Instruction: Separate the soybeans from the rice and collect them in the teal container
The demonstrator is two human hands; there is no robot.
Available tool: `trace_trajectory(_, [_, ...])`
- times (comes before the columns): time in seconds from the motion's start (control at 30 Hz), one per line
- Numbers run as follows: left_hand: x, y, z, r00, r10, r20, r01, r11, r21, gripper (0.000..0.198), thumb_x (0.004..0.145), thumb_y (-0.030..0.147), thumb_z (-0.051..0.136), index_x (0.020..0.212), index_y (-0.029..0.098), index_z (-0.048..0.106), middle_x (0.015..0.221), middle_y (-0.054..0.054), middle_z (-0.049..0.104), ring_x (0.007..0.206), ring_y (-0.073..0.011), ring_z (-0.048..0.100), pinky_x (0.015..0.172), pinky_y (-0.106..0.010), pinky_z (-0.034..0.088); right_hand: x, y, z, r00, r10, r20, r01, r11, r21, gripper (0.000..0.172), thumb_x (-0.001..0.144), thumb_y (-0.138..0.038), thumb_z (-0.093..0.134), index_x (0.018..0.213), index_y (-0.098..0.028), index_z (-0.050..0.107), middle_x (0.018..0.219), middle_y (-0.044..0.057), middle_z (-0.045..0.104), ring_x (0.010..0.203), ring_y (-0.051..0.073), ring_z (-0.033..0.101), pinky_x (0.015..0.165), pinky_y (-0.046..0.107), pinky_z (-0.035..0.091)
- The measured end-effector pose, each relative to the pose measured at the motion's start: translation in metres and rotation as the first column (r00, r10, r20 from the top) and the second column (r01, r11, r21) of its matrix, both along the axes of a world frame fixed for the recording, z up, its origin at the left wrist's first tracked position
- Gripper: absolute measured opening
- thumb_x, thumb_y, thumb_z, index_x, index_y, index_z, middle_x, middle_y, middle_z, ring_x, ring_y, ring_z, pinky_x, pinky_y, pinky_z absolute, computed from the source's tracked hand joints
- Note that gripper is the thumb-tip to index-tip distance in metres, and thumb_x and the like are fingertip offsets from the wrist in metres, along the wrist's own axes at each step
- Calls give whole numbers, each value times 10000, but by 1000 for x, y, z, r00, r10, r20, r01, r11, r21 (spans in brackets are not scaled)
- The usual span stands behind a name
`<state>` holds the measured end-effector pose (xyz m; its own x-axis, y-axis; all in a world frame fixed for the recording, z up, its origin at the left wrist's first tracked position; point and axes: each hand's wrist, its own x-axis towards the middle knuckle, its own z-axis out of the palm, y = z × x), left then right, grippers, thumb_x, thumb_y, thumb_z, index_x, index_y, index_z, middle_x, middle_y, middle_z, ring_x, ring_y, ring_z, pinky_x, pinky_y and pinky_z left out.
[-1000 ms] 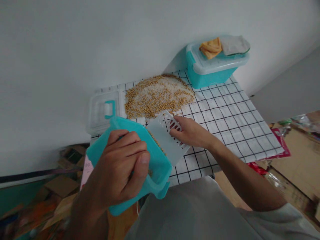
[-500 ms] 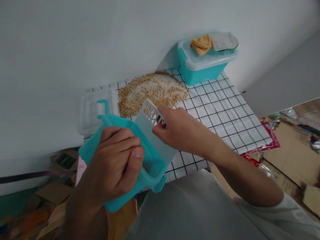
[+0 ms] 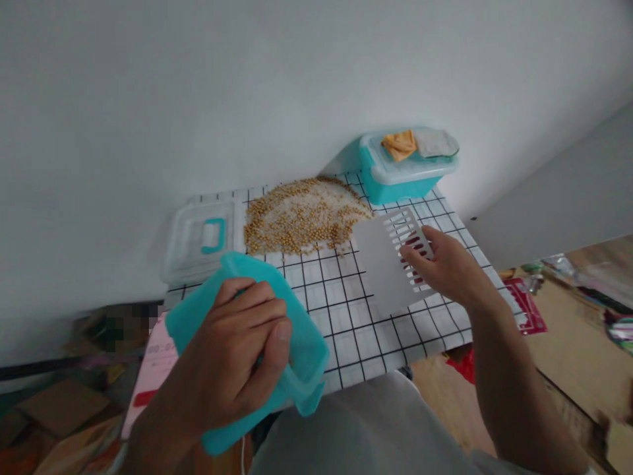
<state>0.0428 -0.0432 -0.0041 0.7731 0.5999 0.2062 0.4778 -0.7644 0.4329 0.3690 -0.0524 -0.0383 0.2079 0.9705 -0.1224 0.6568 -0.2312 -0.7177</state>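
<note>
My left hand (image 3: 242,349) is wrapped around the upper part of a turquoise plastic box (image 3: 304,323), held tilted over the table's near left edge. Its inside is mostly hidden from me. On the right, my right hand (image 3: 448,267) grips a white plastic scraper (image 3: 376,264) by its slotted end, the thumb over the slots. The scraper's flat blade extends left over the checked cloth, close to a pile of yellow beans and white grains (image 3: 304,221). That pile lies spread against the wall side of the table.
A clear lid with a turquoise latch (image 3: 184,247) lies at the table's left. A lidded turquoise box (image 3: 398,191) stands at the back right, topped by an orange cloth (image 3: 400,145) and a pale cloth (image 3: 435,143). Cardboard (image 3: 573,316) covers floor at the right.
My right hand has drawn the scraper out of the turquoise box and carried it right, over the checked cloth. The box has tilted, so less of its inside shows. The view has shifted slightly.
</note>
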Motion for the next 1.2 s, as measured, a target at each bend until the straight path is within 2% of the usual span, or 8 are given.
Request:
trace_trajectory(0.1, [-1, -1, 0, 1000, -14, 24, 14, 1000, 0, 246, 945, 122, 415, 710, 194, 435, 691, 1, 490, 739, -180, 412, 801, -448, 310, 8, 0, 0, 992, 75, 106, -74, 997, -8, 238, 904, -457, 577, 887, -220, 583, 760, 21, 698, 620, 166, 633, 529, 267, 424])
trace_trajectory(0.2, [-4, -2, 0, 999, -18, 39, 20, 999, -38, 213, 941, 131, 405, 745, 198, 455, 720, -1, 513, 757, -186, 431, 816, -454, 305, 14, 1, 4, 950, 186, 252, -186, 982, -23, 260, 919, -472, 558, 839, -225, 568, 722, 8, 673, 625, 161, 602, 550, 275, 382])
trace_trajectory(0.3, [-6, -1, 0, 997, -9, 75, 15, 997, -77, 170, 941, 126, 419, 825, 208, 512, 795, -2, 565, 815, -193, 473, 850, -448, 315, 23, -2, 6, 923, 231, 309, -222, 973, -63, 261, 924, -475, 550, 838, -228, 551, 714, 4, 658, 615, 155, 582, 542, 274, 352])
trace_trajectory(0.47, [-6, 1, 2, 983, 11, 182, 10, 994, -113, 130, 960, 147, 480, 961, 234, 575, 920, 21, 619, 929, -171, 517, 911, -399, 338, 31, -4, -2, 917, 250, 310, -229, 968, -103, 274, 931, -485, 535, 829, -231, 526, 672, -11, 632, 563, 145, 557, 524, 271, 337])
trace_trajectory(0.57, [-4, 0, 2, 994, 37, 103, -27, 995, -99, 89, 959, 188, 510, 893, 223, 559, 861, 25, 598, 876, -169, 505, 896, -403, 330, 29, 0, -10, 927, 243, 287, -224, 970, -97, 263, 930, -478, 537, 841, -231, 530, 700, -3, 650, 583, 153, 576, 533, 272, 350])
trace_trajectory(0.67, [-1, 0, 0, 999, 43, 23, -42, 998, -54, 132, 952, 223, 523, 821, 205, 521, 799, 20, 555, 830, -174, 477, 880, -418, 321, 24, 6, -16, 940, 240, 241, -222, 970, -103, 259, 932, -473, 532, 839, -231, 528, 708, -5, 657, 568, 148, 584, 526, 266, 358])
trace_trajectory(0.97, [1, 0, -3, 998, 42, 43, -41, 999, -36, 171, 950, 212, 505, 782, 202, 481, 761, 12, 516, 807, -182, 458, 856, -422, 322, 40, 18, -22, 956, 168, 240, -151, 984, -89, 276, 924, -485, 530, 818, -230, 529, 689, -9, 655, 571, 154, 601, 509, 256, 375])
trace_trajectory(1.2, [0, 1, -4, 998, 46, 33, -45, 999, -28, 164, 947, 205, 516, 787, 201, 476, 761, 18, 513, 795, -174, 443, 849, -418, 323, 33, 18, -18, 932, 278, 232, -263, 960, -95, 261, 924, -460, 538, 802, -230, 531, 670, -19, 641, 581, 152, 594, 525, 261, 380])
